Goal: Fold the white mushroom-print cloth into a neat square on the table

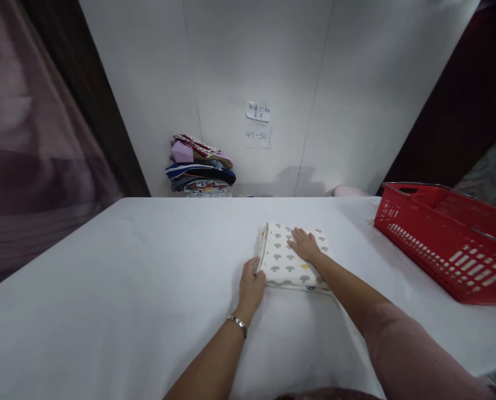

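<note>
A folded white cloth (pixel 284 256) printed with grey mushrooms and a few coloured ones lies on the white-covered table. My right hand (pixel 305 244) rests flat on top of it, fingers spread, towards its far right part. At the cloth's left edge, close to the near corner, my left hand (pixel 252 283) holds the layered side between thumb and fingers; some fingertips are hidden. A metal-banded watch or bracelet (pixel 238 323) is on the left wrist.
On the right of the table (pixel 106 289) stands a red plastic basket (pixel 435 239) with slotted sides. Beyond the far edge, a stack of folded fabrics (pixel 201 166) leans near the pale wall. Two paper notes (pixel 258 136) are stuck there. A pinkish curtain (pixel 35 139) hangs at left.
</note>
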A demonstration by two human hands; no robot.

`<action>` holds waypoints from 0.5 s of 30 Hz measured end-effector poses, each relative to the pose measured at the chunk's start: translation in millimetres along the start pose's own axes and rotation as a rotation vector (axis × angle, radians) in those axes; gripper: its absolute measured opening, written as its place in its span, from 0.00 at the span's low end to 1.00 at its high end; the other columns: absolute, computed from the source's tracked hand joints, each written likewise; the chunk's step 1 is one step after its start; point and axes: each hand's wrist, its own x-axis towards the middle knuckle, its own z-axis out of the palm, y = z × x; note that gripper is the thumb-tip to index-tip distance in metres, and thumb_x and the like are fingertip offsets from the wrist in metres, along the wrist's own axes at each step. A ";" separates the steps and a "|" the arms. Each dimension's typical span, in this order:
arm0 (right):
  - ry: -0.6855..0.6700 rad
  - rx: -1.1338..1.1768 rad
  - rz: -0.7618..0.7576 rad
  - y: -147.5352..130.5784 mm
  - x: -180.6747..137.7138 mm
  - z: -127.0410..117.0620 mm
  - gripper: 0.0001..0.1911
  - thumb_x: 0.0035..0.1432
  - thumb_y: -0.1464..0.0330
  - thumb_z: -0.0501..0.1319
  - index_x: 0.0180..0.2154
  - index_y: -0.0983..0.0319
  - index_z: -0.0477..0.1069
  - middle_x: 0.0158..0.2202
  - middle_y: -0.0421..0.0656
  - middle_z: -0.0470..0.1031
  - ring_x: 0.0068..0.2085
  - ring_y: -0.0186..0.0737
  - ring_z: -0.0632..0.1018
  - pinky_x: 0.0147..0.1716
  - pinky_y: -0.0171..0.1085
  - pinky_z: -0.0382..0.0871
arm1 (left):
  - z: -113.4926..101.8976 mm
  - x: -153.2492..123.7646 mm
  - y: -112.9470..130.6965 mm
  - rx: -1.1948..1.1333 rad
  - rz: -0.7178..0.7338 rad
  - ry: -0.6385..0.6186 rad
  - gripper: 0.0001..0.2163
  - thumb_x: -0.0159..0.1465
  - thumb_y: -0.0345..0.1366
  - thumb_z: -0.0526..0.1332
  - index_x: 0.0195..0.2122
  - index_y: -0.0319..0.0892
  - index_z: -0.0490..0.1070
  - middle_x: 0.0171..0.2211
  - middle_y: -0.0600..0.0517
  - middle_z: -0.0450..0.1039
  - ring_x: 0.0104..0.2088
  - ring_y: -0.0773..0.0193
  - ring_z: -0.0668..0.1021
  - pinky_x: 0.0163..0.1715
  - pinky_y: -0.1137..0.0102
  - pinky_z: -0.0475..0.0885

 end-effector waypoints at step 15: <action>-0.040 0.017 -0.255 2.4 -48.9 5.9 0.31 0.64 0.52 0.42 0.64 0.56 0.53 0.68 0.46 0.46 0.67 0.49 0.47 0.62 0.56 0.43 | 9.0 -88.1 26.9 -0.125 -0.237 -0.228 0.30 0.54 0.32 0.56 0.60 0.47 0.54 0.53 0.46 0.68 0.34 0.63 0.77 0.19 0.75 0.70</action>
